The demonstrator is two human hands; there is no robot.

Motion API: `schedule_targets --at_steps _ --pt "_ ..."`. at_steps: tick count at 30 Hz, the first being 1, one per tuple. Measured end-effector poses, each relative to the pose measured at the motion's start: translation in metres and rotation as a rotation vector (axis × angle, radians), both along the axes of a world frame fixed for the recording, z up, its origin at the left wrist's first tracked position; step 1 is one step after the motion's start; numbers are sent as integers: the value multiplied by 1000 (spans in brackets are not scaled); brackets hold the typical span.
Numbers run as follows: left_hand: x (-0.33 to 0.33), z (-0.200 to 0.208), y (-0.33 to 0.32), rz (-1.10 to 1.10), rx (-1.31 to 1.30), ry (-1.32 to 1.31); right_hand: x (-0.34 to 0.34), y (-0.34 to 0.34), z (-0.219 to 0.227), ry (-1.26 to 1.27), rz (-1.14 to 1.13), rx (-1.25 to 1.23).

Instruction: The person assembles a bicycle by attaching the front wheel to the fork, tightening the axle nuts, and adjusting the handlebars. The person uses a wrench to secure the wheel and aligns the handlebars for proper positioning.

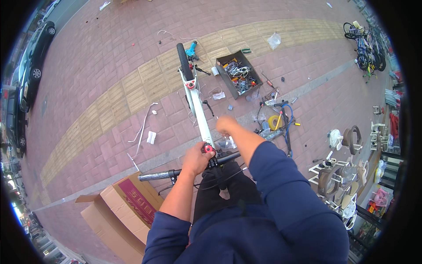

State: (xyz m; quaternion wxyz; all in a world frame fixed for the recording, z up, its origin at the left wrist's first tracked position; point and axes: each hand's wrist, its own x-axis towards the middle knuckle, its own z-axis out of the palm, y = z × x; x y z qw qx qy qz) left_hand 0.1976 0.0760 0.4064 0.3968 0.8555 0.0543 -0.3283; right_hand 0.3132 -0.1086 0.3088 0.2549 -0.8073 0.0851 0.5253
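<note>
A bicycle with a white frame [201, 116] stretches away from me, with a black-tyred wheel [184, 61] at its far end. Its handlebar [160, 175] crosses close to my body, the left end covered in clear wrap. My left hand [196, 159] has its thumb and fingers closed round a red round part [208, 148] at the near end of the frame, above the bar. Just right of the frame tube, my right hand [226, 126] is raised with curled fingers. Whatever it may hold is hidden by the hand.
Beyond the bicycle sits a toolbox [251, 89] full of tools, beside a teal power drill [191, 49]. Yellow tape [275, 122] and a floor pump [288, 132] lie right. An open cardboard box [114, 207] is at near left; child seats [336, 180] stand at right.
</note>
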Motion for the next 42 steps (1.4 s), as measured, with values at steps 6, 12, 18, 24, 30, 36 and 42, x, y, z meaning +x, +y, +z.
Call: schedule_targets --at_steps 6,12,18,24,30,36,42 --pt "-1 -4 8 8 -3 -5 -54 -22 74 -678 96 197" --pt "1 7 4 2 -1 0 -84 -19 86 -768 101 349" --pt "0 7 0 11 16 -31 -89 -18 76 -861 111 373" --pt "0 5 2 5 11 -36 -98 -17 77 -999 107 455" --pt "0 1 4 10 29 -51 -101 -14 81 -994 102 431" --pt "1 5 4 5 35 -66 -100 -13 68 -1017 173 407" --pt "-1 -3 10 34 8 -70 -110 -10 87 -919 149 452"
